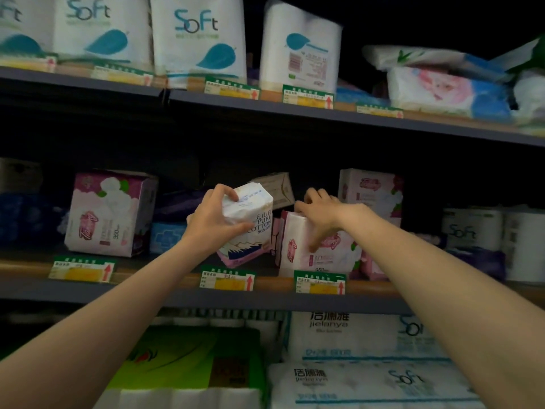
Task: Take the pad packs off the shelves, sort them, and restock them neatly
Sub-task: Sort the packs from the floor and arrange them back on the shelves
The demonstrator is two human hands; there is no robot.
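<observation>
My left hand (213,219) grips a white "Pure Cotton" pad pack (250,219) with a blue mountain print, held tilted just above the middle shelf (165,280). My right hand (320,212) grips the top of a white and pink pad pack (324,255) that stands on the same shelf, thumb down its front. A pink pack (233,261) lies under the cotton pack. A larger white and purple pad pack (109,214) stands to the left, and another pink-flowered pack (374,193) stands behind my right wrist. A beige pack (278,187) leans at the back.
Tall "Soft" tissue packs (197,36) line the upper shelf, with loose wipe packs (442,87) at its right. Blue packs (168,237) lie low behind the left stack. Tissue rolls (472,228) stand at the far right. Bulk paper packs (362,364) fill the bottom shelf. Price tags (227,278) line the shelf edges.
</observation>
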